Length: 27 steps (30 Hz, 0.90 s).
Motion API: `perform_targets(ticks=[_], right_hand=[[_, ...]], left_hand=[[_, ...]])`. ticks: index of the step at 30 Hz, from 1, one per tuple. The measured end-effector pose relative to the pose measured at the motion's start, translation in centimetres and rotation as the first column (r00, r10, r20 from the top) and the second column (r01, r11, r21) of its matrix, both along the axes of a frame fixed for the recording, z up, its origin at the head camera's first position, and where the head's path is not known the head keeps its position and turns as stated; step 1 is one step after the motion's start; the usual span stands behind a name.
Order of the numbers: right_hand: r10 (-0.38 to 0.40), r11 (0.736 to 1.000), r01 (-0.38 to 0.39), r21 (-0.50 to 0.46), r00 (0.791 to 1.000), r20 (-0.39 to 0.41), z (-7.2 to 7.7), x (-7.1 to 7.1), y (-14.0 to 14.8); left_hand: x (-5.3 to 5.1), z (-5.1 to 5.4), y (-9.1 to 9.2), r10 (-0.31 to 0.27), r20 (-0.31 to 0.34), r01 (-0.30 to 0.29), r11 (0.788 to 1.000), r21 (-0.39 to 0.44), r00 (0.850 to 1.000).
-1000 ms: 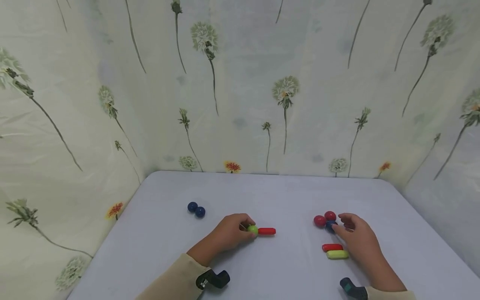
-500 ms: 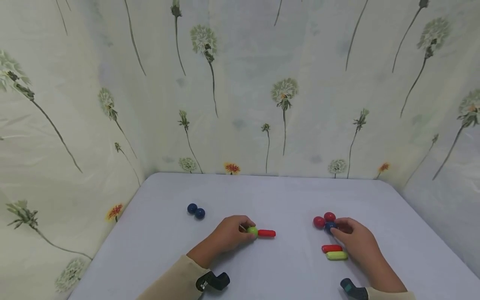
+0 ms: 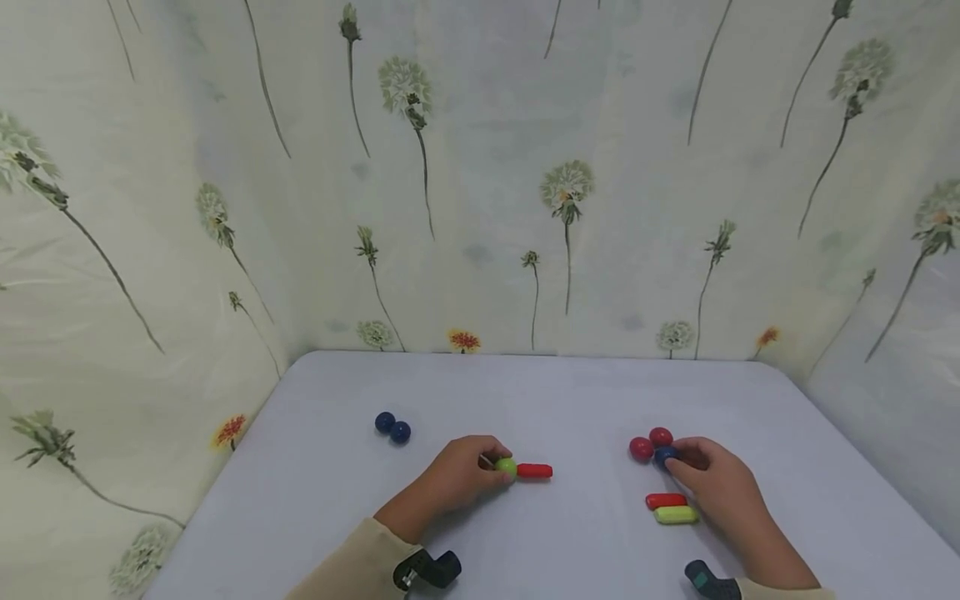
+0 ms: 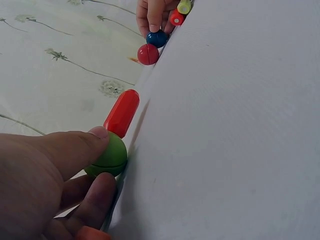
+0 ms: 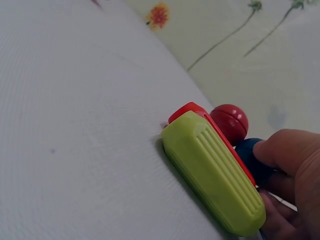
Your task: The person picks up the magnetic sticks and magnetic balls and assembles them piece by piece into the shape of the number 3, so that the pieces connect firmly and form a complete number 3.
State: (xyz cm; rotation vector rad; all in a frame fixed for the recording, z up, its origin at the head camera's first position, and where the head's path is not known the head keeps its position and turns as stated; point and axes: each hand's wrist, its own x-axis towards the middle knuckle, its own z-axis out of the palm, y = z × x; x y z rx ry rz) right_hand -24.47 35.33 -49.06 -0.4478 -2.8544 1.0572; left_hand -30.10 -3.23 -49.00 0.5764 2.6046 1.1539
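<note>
My left hand (image 3: 461,477) pinches a green ball (image 3: 506,468) between thumb and fingers. A red stick (image 3: 535,471) touches the ball's right side; in the left wrist view the red stick (image 4: 122,114) extends from the green ball (image 4: 111,156). My right hand (image 3: 716,481) has thumb and fingers on a blue ball (image 3: 664,457), which lies against two red balls (image 3: 641,449). The right wrist view shows the thumb on the blue ball (image 5: 254,159), partly hidden behind the sticks.
A red stick (image 3: 666,501) and a yellow-green stick (image 3: 677,515) lie side by side left of the right wrist. Two dark blue balls (image 3: 392,427) rest at the left on the white table (image 3: 585,400). A flower-printed cloth (image 3: 480,183) hangs behind.
My right hand has moved slightly left and closed its fingers onto the blue ball. The left hand keeps its hold on the green ball. The head view has shifted a little.
</note>
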Motion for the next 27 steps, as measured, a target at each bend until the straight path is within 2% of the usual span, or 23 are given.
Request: perform_targets(ticks=[7, 12, 17, 27], right_hand=[[-0.016, 1.0, 0.016, -0.012, 1.0, -0.006, 0.3, -0.2, 0.1], [-0.057, 0.996, 0.057, -0.071, 0.998, 0.006, 0.5, -0.2, -0.2], [-0.104, 0.986, 0.101, -0.13, 0.994, -0.02, 0.6, 0.1, -1.2], [-0.058, 0.991, 0.048, -0.123, 0.995, -0.075, 2.0, 0.8, -3.8]], left_hand=[[0.0, 0.3, 0.1, 0.006, 0.003, -0.006, 1.0, -0.002, 1.0], [0.1, 0.4, 0.1, 0.01, 0.006, -0.01, 1.0, -0.002, 1.0], [0.2, 0.5, 0.0, -0.001, 0.005, 0.001, 1.0, 0.001, 1.0], [0.3, 0.5, 0.0, 0.004, 0.012, -0.004, 1.0, 0.0, 1.0]])
